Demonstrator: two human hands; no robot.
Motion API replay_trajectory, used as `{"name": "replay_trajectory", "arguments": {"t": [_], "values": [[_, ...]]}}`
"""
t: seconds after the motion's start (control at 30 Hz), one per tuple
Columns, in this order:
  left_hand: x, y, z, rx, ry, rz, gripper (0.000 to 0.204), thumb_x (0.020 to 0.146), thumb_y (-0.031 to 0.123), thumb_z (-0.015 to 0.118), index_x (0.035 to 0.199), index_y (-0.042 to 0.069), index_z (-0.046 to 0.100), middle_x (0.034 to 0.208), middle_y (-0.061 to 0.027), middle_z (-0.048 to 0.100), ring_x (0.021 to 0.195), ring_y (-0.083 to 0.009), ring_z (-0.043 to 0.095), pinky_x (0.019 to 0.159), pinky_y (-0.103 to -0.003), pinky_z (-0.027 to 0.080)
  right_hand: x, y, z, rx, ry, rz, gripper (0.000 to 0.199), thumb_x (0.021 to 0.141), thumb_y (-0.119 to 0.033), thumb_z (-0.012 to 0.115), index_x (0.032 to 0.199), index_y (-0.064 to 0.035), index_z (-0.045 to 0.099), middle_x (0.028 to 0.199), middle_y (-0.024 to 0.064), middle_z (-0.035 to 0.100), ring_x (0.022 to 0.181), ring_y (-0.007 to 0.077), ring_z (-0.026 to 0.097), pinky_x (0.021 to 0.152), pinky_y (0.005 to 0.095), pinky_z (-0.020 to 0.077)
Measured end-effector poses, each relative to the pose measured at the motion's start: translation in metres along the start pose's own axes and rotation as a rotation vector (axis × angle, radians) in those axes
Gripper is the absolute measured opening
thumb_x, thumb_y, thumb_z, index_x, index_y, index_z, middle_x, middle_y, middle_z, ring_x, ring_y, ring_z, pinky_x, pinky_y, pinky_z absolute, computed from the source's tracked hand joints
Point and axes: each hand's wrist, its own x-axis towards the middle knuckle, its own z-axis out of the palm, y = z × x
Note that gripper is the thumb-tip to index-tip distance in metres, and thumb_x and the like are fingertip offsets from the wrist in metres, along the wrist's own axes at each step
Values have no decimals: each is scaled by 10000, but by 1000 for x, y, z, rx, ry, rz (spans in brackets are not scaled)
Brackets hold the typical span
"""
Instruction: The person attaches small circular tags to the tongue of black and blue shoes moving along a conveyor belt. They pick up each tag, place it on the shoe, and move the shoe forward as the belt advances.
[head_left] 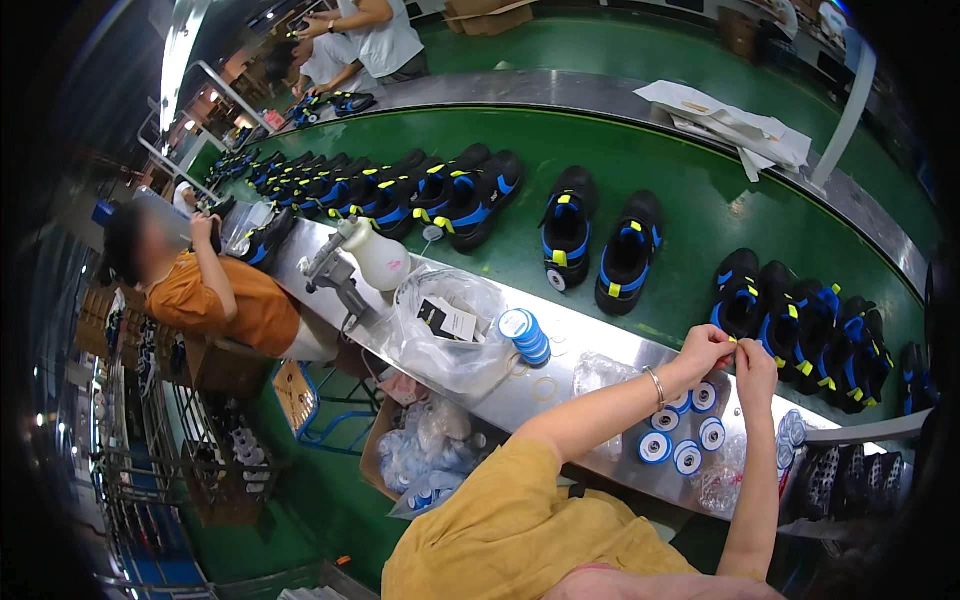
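Well, black shoe (738,285): blue trim, yellow heel tab, on the green surface (690,225), at the fingertips.
Left hand (707,350) and right hand (757,372): fingertips drawn together by its heel — whether they grip it, I cannot tell.
Blue discs (711,434): white-faced, round, marks too small to read — loose on the smooth metal ledge (598,343).
Card (459,323): black-and-white, printed, amid crinkled clear plastic (445,362).
Container (382,262): whitish, rounded, beside the plastic.

Two lone black-and-blue shoes (631,255) stand upper centre, six loose blue-rimmed white discs (655,447) lower right, one grey spray gun (330,268) left.
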Motion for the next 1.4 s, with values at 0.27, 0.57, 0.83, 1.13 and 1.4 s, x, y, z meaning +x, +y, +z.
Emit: {"name": "replay_trajectory", "arguments": {"t": [0.27,0.57,0.83,1.13,1.4], "values": [[16,-11,-20,99,-21,1,107,900,99,633,935,-1,646,817,-79,663,689,-137,648,601,-243,543,-11,15,6,-116,20,-56,75,825,-117,557,789,-78,610,727,110,608,745,310,632,633,421,488],[11,0,-21,35,-119,-11,101,906,69,627,955,-20,621,821,-71,653,675,-136,636,582,-223,531,2,-26,-18,-382,-169,-59,109,774,-154,608,824,-58,618,834,128,637,791,302,661,636,420,519],[-6,11,-29,31,-35,26,67,879,85,657,909,50,609,842,-58,664,732,-161,660,552,-235,486,-6,-26,-15,61,-163,187,158,887,-108,506,999,0,531,899,209,631,862,403,619,752,487,485],[-12,48,-14,407,21,545,74,908,89,627,866,33,600,842,-29,649,716,-71,601,516,-188,442,1,-26,-36,-146,-91,9,97,789,4,573,881,-4,601,912,168,618,890,334,635,728,430,514],[-9,44,-13,437,-108,456,143,914,67,615,1029,-5,659,891,-25,670,755,-60,583,649,-195,455,20,-21,-17,218,254,-135,59,817,-64,635,844,-12,636,846,96,586,807,266,607,681,362,496]]}}
